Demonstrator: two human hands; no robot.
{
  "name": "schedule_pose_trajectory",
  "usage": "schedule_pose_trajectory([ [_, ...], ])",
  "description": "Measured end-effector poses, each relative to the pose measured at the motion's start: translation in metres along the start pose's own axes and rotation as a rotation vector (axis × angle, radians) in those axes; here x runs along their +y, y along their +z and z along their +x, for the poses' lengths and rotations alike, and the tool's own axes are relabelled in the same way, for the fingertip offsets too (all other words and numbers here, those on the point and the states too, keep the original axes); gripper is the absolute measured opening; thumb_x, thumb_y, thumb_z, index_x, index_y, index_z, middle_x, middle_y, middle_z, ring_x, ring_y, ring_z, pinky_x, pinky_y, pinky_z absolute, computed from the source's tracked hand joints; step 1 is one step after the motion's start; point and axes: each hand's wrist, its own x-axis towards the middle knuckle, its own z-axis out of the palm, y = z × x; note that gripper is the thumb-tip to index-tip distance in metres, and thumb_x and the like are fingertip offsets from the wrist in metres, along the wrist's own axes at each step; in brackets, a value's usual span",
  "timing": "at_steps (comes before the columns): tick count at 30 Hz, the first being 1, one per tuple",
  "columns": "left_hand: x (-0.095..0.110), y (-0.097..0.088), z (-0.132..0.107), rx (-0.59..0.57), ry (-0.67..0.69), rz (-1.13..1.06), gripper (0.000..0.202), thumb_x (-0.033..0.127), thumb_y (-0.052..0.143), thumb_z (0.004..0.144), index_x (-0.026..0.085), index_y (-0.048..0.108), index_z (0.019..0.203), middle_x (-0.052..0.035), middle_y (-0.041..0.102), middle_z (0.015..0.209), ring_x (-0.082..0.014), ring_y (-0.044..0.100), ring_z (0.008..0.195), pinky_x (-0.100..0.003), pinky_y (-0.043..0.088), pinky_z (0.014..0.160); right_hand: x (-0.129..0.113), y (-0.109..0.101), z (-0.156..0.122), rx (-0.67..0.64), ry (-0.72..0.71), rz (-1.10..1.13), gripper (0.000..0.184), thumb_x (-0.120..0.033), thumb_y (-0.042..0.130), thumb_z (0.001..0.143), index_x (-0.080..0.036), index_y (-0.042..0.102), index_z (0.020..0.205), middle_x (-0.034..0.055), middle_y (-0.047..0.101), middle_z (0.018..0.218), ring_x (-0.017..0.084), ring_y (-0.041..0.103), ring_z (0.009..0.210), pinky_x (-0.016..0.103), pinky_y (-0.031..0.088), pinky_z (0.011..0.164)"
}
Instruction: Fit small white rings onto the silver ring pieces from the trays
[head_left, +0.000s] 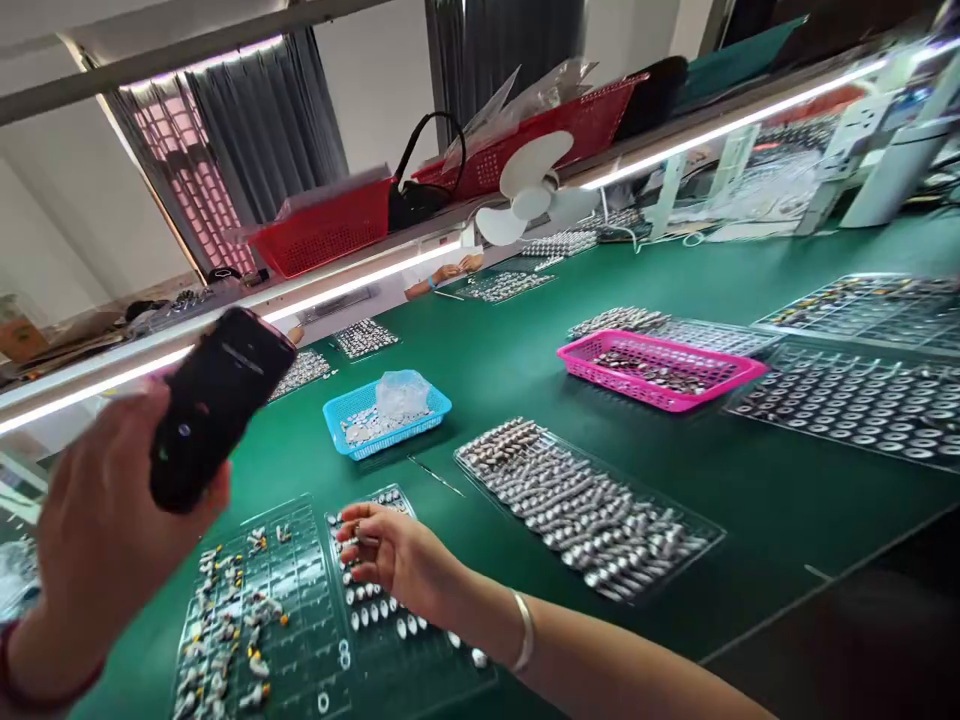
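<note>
My left hand (112, 510) is raised at the left, wrapped round a dark smartphone (225, 400) with its screen lit faintly. My right hand (390, 555) hovers over a clear tray (420, 680) with rows of small white-and-silver oval pieces. Its fingers are loosely curled and apart, and I see nothing held in them. A silver bangle (524, 632) circles the right wrist. Beneath and beside the phone lies another clear gridded tray (300, 570), bearing small parts with yellow bits.
A blue basket (352, 447) with a plastic bag, tweezers (436, 476), a tray of silver pieces (577, 500) and a pink basket (660, 395) stand on the green table. Further trays lie right. A fan (531, 203) and red baskets (322, 235) hang above. Another person's hands (450, 272) show at the far side.
</note>
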Motion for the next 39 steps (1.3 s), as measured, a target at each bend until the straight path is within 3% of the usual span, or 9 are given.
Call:
schedule_pose_trajectory([
  [3, 0.005, -0.014, -0.057, 0.046, 0.184, 0.093, 0.089, 0.043, 0.080, 0.063, 0.028, 0.042, 0.142, -0.0122, 0.058, 0.139, -0.0368, 0.062, 0.115, -0.050, 0.045, 0.103, 0.008, 0.021, -0.009, -0.059, 0.005, 0.029, 0.028, -0.033, 0.072, 0.076, -0.012, 0.065, 0.094, -0.0029, 0.055, 0.067, 0.005, 0.046, 0.049, 0.019, 0.029, 0.044],
  [6, 0.009, -0.024, -0.097, 0.037, 0.229, 0.124, 0.100, 0.041, 0.082, 0.065, 0.031, 0.030, 0.149, -0.0127, 0.054, 0.142, -0.0374, 0.062, 0.114, -0.050, 0.048, 0.099, 0.013, 0.038, -0.027, -0.183, -0.091, 0.005, 0.046, -0.050, 0.075, 0.075, -0.014, 0.067, 0.103, -0.0032, 0.053, 0.071, 0.004, 0.041, 0.050, 0.020, 0.026, 0.044],
  [16, 0.043, -0.047, -0.156, -0.019, 0.130, 0.023, 0.092, 0.032, 0.079, 0.072, 0.024, 0.029, 0.148, -0.0217, 0.052, 0.137, -0.0399, 0.054, 0.122, -0.052, 0.042, 0.101, 0.042, 0.049, -0.055, -0.217, -0.354, -0.228, 0.059, -0.074, 0.066, 0.070, -0.017, 0.052, 0.075, -0.0042, 0.050, 0.065, 0.006, 0.046, 0.050, 0.021, 0.033, 0.047],
  [19, 0.057, -0.035, -0.172, -0.038, -0.061, -0.093, 0.088, 0.037, 0.078, 0.072, 0.020, 0.033, 0.147, -0.0231, 0.050, 0.136, -0.0414, 0.049, 0.126, -0.056, 0.039, 0.103, 0.045, 0.043, -0.056, -0.151, -0.425, -0.311, 0.061, -0.078, 0.062, 0.069, -0.018, 0.049, 0.069, -0.0059, 0.046, 0.059, 0.006, 0.042, 0.047, 0.021, 0.031, 0.045],
  [22, 0.065, -0.019, -0.183, -0.204, -0.390, -0.342, 0.103, 0.046, 0.082, 0.064, 0.021, 0.032, 0.149, -0.0208, 0.053, 0.135, -0.0433, 0.049, 0.124, -0.059, 0.039, 0.101, 0.040, 0.029, -0.053, -0.086, -0.433, -0.376, 0.059, -0.074, 0.063, 0.071, -0.019, 0.044, 0.064, -0.0077, 0.042, 0.053, 0.005, 0.037, 0.043, 0.021, 0.027, 0.042],
  [26, 0.071, 0.003, -0.191, -0.491, -0.967, -1.146, 0.092, 0.039, 0.087, 0.059, 0.023, 0.048, 0.141, -0.0118, 0.065, 0.126, -0.0350, 0.060, 0.116, -0.044, 0.049, 0.095, 0.031, 0.003, -0.043, -0.020, -0.334, -0.479, 0.051, -0.062, 0.066, 0.075, -0.019, 0.045, 0.059, -0.0076, 0.041, 0.046, 0.006, 0.036, 0.040, 0.021, 0.023, 0.039],
  [29, 0.077, 0.016, -0.198, -0.567, -1.314, -1.529, 0.069, 0.034, 0.086, 0.064, 0.021, 0.062, 0.127, -0.0082, 0.074, 0.113, -0.0289, 0.068, 0.105, -0.035, 0.055, 0.087, 0.030, -0.015, -0.039, 0.013, -0.234, -0.513, 0.048, -0.059, 0.065, 0.075, -0.018, 0.045, 0.059, -0.0058, 0.044, 0.048, 0.006, 0.038, 0.041, 0.021, 0.025, 0.040],
  [34, 0.090, 0.024, -0.213, -0.588, -1.565, -1.719, 0.040, 0.044, 0.061, 0.088, 0.022, 0.069, 0.120, -0.0064, 0.078, 0.104, -0.0237, 0.073, 0.096, -0.036, 0.056, 0.089, 0.032, -0.027, -0.047, 0.051, -0.178, -0.544, 0.053, -0.066, 0.063, 0.072, -0.018, 0.045, 0.062, -0.0045, 0.046, 0.053, 0.008, 0.042, 0.046, 0.021, 0.030, 0.043],
  [39, 0.092, 0.021, -0.218, -0.631, -1.627, -1.971, 0.039, 0.042, 0.043, 0.098, 0.022, 0.075, 0.109, -0.0092, 0.077, 0.108, -0.0288, 0.073, 0.097, -0.054, 0.051, 0.098, 0.031, -0.028, -0.054, 0.035, -0.195, -0.603, 0.057, -0.073, 0.060, 0.072, -0.018, 0.044, 0.065, -0.0052, 0.045, 0.056, 0.008, 0.042, 0.048, 0.021, 0.031, 0.045],
])
